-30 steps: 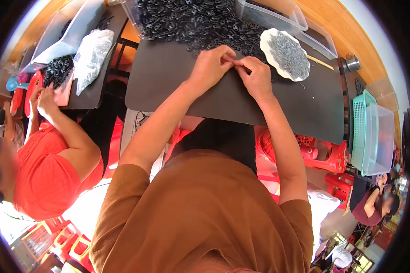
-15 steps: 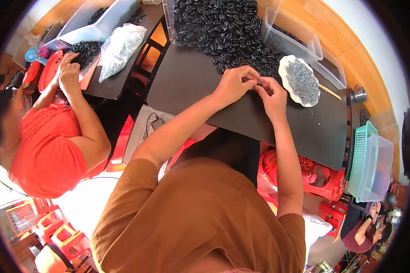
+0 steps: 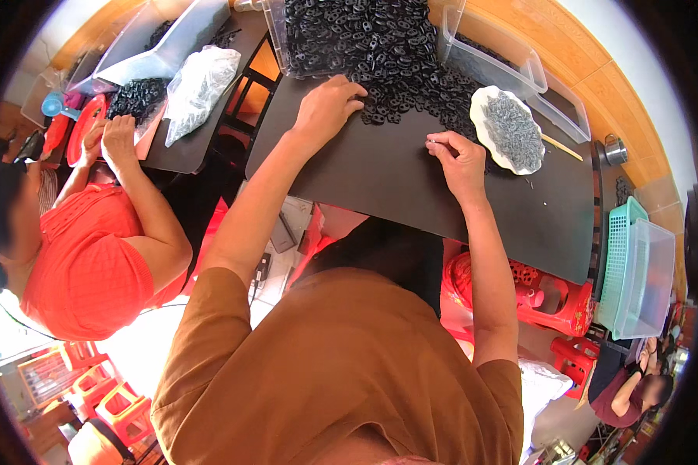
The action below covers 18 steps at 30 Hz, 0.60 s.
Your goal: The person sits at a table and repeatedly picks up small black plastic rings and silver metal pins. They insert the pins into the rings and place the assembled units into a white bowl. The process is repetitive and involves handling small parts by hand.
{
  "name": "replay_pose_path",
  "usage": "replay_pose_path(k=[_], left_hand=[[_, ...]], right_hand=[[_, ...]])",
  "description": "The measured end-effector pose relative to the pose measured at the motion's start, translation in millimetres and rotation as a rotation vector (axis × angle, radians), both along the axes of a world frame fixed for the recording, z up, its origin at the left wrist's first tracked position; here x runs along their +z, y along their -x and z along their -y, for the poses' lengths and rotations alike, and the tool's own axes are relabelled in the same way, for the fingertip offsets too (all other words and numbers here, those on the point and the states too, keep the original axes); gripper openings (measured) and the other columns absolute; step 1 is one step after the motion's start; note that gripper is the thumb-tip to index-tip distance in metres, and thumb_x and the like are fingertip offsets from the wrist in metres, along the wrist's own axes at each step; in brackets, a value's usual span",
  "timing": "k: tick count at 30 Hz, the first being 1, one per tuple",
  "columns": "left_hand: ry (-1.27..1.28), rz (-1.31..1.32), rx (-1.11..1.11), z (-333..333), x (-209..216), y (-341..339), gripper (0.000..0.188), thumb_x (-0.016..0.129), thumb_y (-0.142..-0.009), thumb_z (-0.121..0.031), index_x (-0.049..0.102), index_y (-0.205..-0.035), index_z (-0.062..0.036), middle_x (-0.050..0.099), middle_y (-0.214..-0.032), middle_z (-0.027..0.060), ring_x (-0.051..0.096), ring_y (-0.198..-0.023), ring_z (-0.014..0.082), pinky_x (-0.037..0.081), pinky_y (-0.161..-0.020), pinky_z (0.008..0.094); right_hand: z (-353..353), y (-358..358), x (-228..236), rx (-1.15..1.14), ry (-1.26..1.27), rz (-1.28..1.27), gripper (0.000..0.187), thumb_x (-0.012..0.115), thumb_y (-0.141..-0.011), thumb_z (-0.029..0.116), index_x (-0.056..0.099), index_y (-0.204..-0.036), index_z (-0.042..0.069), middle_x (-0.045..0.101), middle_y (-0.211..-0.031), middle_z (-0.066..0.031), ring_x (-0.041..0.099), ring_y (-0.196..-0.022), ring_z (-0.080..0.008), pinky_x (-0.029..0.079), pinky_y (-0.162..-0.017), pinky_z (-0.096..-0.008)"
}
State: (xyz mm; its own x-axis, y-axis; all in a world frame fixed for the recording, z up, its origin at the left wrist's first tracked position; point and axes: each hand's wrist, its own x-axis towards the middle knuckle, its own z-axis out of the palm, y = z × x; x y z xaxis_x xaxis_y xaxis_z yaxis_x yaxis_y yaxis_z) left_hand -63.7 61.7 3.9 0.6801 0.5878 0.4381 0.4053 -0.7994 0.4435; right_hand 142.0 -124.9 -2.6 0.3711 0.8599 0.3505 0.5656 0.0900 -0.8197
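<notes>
My left hand (image 3: 329,112) reaches to the left edge of a big pile of small black oval plastic pieces with holes (image 3: 411,89). Its thumb and forefinger are apart, and nothing shows between them. My right hand (image 3: 459,161) hangs over the dark table (image 3: 395,182) with its fingertips pinched on a tiny pale piece (image 3: 433,141), too small to name surely. Close to the right hand lies a white scalloped plate (image 3: 485,138) heaped with small grey translucent pieces (image 3: 514,132).
Clear plastic bins (image 3: 492,66) stand along the back. A thin wooden stick (image 3: 562,147) lies beside the plate. At right are a metal cup (image 3: 615,150) and a green basket (image 3: 616,263). To the left, a person in red (image 3: 93,256) works at another table.
My hands were together over the table and have parted. The left moved leftward and up to the pile's edge; the right stayed near the plate, still pinching.
</notes>
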Motion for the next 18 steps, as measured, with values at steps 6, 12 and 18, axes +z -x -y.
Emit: replay_pose_path(k=[6,12,18], left_hand=[[-0.011,0.001,-0.007,-3.4,-0.4,3.5,0.014,0.069,-0.087,-0.016,0.068,-0.099,-0.0075,0.062,-0.095,0.0093,0.063,-0.088,0.0299,0.050,-0.079,0.0392],[-0.014,0.102,-0.088,-10.8,-0.9,15.1,0.012,0.067,-0.087,-0.009,0.066,-0.097,-0.0025,0.066,-0.092,0.0139,0.065,-0.084,0.0329,0.052,-0.075,0.0382],[0.186,0.057,-0.084,0.0,7.6,23.7,0.016,0.068,-0.087,-0.004,0.066,-0.103,-0.0017,0.068,-0.091,0.0105,0.068,-0.085,0.0217,0.054,-0.077,0.0325]], right_hand=[[-0.7,2.3,5.7,0.012,-0.157,0.130,0.011,0.070,-0.082,0.001,0.072,-0.093,0.002,0.071,-0.087,-0.0089,0.068,-0.074,-0.0142,0.052,-0.067,-0.0253],[1.4,3.9,7.8,0.051,-0.058,0.011,0.011,0.069,-0.085,-0.003,0.070,-0.095,0.000,0.067,-0.084,-0.0030,0.064,-0.074,-0.0092,0.050,-0.068,-0.0224],[2.2,4.2,5.6,0.075,0.045,-0.234,0.008,0.071,-0.087,0.004,0.068,-0.094,0.004,0.066,-0.080,0.0005,0.062,-0.071,-0.0064,0.048,-0.065,-0.0208]])
